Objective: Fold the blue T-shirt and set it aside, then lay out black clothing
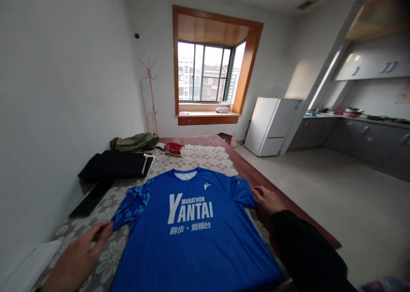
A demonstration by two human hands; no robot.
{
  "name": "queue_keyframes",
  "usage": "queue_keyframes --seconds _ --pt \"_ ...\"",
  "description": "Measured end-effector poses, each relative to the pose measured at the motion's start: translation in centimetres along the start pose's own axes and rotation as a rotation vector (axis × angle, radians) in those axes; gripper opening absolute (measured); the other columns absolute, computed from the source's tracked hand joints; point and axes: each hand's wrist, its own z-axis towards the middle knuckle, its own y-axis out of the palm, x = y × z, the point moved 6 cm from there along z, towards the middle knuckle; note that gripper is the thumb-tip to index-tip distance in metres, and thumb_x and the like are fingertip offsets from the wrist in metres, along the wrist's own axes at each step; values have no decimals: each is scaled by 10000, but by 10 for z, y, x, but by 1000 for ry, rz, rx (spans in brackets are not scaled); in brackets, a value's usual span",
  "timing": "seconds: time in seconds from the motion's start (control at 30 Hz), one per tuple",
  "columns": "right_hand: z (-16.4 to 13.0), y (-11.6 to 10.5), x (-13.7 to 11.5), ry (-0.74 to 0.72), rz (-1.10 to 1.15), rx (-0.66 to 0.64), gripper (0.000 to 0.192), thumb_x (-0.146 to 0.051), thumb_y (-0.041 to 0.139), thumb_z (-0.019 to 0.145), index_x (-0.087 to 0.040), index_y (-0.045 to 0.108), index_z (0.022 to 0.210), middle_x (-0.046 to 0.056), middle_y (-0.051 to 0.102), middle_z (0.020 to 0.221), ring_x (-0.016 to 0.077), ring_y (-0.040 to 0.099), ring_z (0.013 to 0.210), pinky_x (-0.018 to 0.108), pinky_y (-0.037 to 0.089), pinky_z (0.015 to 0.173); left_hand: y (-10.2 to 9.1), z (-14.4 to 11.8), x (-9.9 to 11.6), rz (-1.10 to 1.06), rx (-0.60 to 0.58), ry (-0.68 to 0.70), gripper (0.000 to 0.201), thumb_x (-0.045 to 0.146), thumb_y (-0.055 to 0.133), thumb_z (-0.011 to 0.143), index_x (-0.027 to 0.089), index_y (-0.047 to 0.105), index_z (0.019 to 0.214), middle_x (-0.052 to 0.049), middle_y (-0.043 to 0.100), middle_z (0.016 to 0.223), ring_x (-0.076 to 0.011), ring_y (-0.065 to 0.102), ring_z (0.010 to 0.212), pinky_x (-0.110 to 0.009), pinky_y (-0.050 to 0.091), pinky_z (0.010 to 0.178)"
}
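Note:
A blue T-shirt [192,253] with white "Marathon Yantai" lettering lies spread front side up on a table, its collar pointing away from me. My left hand [78,251] pinches the edge of the patterned sleeve at the left. On the other side, my right hand [267,199] has its fingers closed on the hem of the right sleeve. Both sleeves are stretched outward. The bottom of the shirt runs out of view at the lower edge.
A floral tablecloth [208,153] covers part of the reddish wooden table [256,179]. Beyond the shirt sits a red packet [174,149]. Folded black cloth [113,166] and an olive garment [136,141] lie at the left by the wall. A white fridge [269,121] stands behind on the right.

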Motion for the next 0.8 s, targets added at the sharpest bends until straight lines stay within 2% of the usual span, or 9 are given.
queue_keyframes --seconds 0.03,0.13,0.2,0.27,0.4,0.5,0.63,0.7,0.8 --pt "25 8 -2 28 -19 13 466 -506 458 943 -180 713 1157 164 742 1154 309 699 1078 399 531 928 8 21 3 57 -104 -7 461 601 456 906 270 715 1095 -45 783 1098 -289 733 1018 -364 574 899" --pt "73 32 -3 77 -37 35 466 -524 534 888 -153 728 1093 213 711 1167 355 673 1116 480 514 953 27 77 4 282 -165 -106 597 517 352 916 114 656 1235 -203 698 1285 -343 669 1192 -445 509 1031" --pt "85 44 0 99 -36 62 439 -547 575 849 -178 734 1024 200 705 1132 368 669 1097 517 512 935 38 104 5 370 -162 -149 633 537 351 915 91 645 1256 -249 670 1303 -371 650 1215 -471 497 1029" --pt "88 52 3 109 -22 103 380 -531 588 829 -201 725 959 175 698 1101 362 663 1089 519 514 917 46 121 7 392 -142 -153 638 595 405 894 107 666 1212 -249 687 1244 -382 659 1179 -466 502 998" --pt "90 61 13 99 69 186 290 -462 527 852 -205 657 890 135 704 1010 299 681 1004 435 532 879 48 131 10 282 -55 -100 406 517 564 844 174 698 1015 -156 737 1061 -321 689 1065 -365 512 905" --pt "96 63 27 134 158 243 297 -460 480 869 -199 608 930 132 711 952 282 693 916 405 544 833 43 132 2 210 -33 -113 261 418 514 896 221 679 939 -105 746 1055 -271 696 1043 -316 500 867" --pt "102 63 43 171 247 285 348 -479 502 846 -189 583 1019 155 713 1009 285 698 940 398 547 835 36 132 -12 197 -33 -228 368 414 325 983 221 629 1056 -128 758 1069 -282 721 988 -343 509 802" --pt "101 65 42 169 276 277 414 -514 550 814 -191 575 1070 153 713 1029 293 700 961 402 548 848 35 129 -11 183 -48 -270 438 492 270 996 220 600 1089 -130 759 1074 -290 726 986 -360 513 804" --pt "94 67 26 77 287 217 563 -544 632 748 -209 543 1192 146 707 1119 316 692 1042 420 540 902 36 122 2 223 -65 -260 593 741 406 879 220 583 1102 -130 749 1097 -318 714 1012 -387 515 837"
